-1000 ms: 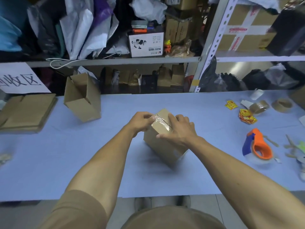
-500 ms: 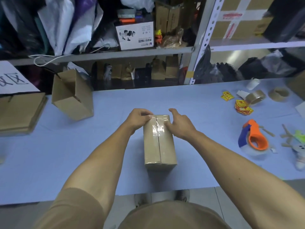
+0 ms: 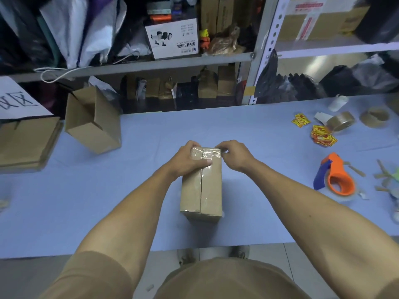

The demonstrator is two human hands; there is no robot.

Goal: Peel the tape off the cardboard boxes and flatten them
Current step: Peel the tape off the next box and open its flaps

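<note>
Cardboard box (image 3: 201,186): your left hand (image 3: 190,161) grips it while right fingers (image 3: 222,151) pinch the tape (image 3: 206,152) edge; a weak pinch could tear it.

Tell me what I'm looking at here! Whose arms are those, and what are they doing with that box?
There's no machine here. A person wears a camera on their head, so you see their own two arms from above. The left hand grips the far end of a taped cardboard box to keep it steady. The right hand has its fingers curled at the far edge, where the clear tape ends, probably to pick it loose. The box lies on a blue table. To the left are an open box and a stack of flattened cardboard. To the right are an orange tape dispenser, tape rolls and little yellow stickers. Behind are crowded shelves.
</note>
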